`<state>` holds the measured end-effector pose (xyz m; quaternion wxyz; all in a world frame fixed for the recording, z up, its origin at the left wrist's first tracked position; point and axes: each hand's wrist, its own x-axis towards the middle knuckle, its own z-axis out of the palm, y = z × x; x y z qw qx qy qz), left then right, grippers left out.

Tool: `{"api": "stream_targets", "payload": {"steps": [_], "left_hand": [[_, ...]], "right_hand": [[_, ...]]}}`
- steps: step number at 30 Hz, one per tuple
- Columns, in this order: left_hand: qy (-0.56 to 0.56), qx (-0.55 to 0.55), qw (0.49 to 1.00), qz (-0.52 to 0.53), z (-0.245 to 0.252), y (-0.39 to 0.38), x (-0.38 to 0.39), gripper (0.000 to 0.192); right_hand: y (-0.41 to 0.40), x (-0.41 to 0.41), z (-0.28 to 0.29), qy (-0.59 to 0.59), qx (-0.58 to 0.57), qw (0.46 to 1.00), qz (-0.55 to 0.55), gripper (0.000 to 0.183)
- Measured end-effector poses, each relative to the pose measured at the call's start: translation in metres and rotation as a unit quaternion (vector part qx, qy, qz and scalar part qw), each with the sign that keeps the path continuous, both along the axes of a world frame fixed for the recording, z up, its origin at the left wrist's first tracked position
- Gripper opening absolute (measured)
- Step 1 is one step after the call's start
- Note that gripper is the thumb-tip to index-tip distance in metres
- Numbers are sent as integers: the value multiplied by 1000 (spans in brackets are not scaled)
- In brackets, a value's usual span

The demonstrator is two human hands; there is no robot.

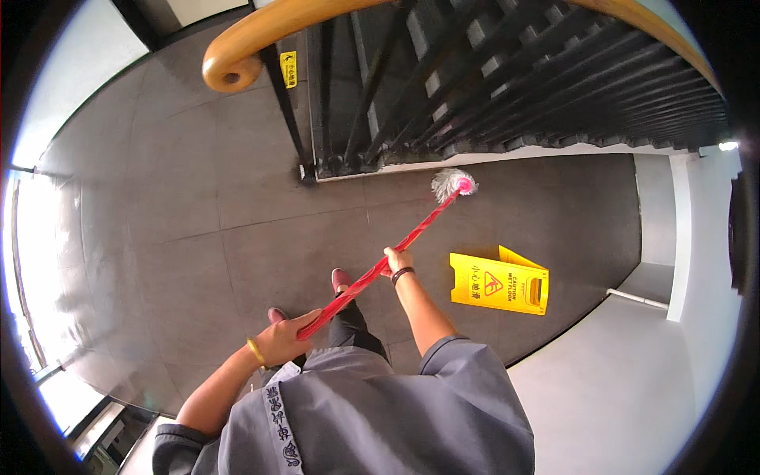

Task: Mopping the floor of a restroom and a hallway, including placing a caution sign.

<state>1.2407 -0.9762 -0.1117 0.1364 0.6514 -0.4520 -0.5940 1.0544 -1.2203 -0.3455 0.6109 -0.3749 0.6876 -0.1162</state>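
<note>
My left hand (284,339) grips the upper end of a red mop handle (350,292), close to my waist. Further down the same handle, my right hand (396,261) is closed around it. The handle slants away from me to the upper right. At its far end, a pink socket holds the white string mop head (445,185), which rests on the dark grey tiled floor (279,255) near the base of the staircase. Its strands spread mostly to the left of the socket.
A yellow wet-floor sign (499,284) stands to my right. Ahead rise a staircase with black metal balusters (380,89) and a wooden handrail (285,27). A yellow warning sticker (288,69) is by the first step. White walls (599,386) bound the right side.
</note>
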Motion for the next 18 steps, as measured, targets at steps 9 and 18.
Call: {"api": "stream_targets", "payload": {"steps": [9,18], "left_hand": [[-80,45,994,-56,13,91,22,61],[19,-31,998,48,-48,155,14,52]], "right_hand": [[121,33,-29,-161,96,982,-38,24],[194,49,-57,-202,305,930,-37,18]]}}
